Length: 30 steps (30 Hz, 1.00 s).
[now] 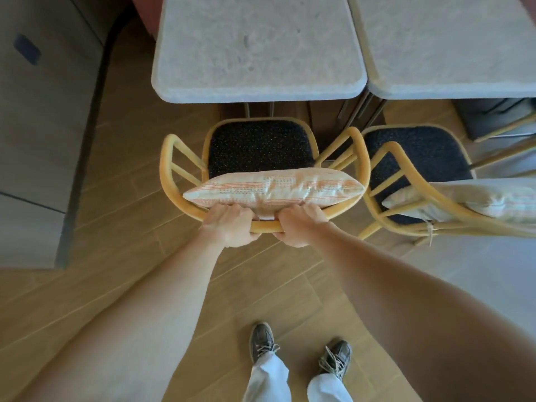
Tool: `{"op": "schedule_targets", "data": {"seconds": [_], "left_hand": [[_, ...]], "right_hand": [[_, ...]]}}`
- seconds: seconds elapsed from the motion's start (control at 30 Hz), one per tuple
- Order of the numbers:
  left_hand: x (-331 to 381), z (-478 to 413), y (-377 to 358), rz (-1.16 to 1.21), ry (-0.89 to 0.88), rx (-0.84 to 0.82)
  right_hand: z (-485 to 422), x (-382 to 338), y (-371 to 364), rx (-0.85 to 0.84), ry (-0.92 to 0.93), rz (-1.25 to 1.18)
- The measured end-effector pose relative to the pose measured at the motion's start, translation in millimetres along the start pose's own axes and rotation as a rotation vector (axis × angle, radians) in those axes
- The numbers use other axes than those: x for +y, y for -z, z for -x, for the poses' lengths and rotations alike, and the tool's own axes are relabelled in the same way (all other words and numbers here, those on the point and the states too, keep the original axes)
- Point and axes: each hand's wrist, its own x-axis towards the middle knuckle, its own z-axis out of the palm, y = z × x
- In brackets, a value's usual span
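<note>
A yellow wooden armchair (pixel 171 169) with a dark speckled seat (pixel 258 146) stands in front of a pale stone table (pixel 255 47). A striped orange and white cushion (pixel 275 187) leans upright against the inside of its curved backrest. My left hand (pixel 229 224) grips the top rail of the backrest left of centre. My right hand (pixel 298 224) grips the same rail right of centre, fingers curled over it and touching the cushion's lower edge.
A second yellow chair (pixel 406 158) with its own cushion (pixel 464 201) stands close to the right, before a second stone table (pixel 452 44). Grey cabinets (pixel 37 126) line the left. The floor (pixel 121 175) is wooden planks. My shoes (pixel 262 342) are behind the chair.
</note>
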Motion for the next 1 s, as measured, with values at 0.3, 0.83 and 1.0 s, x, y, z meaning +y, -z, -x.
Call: {"op": "schedule_targets", "data": {"seconds": [0.3,0.83,1.0], "left_hand": [[33,50,-24,-0.035,-0.064,0.003],[16,107,24,1.138,0.017,0.301],[35,113,134,1.574,-0.123,0.817]], "right_hand": [[51,-16,-29,-0.048,0.028,0.009],[120,14,42,0.245,-0.055,-1.22],[198,46,131,0.864,0.03,-1.436]]}}
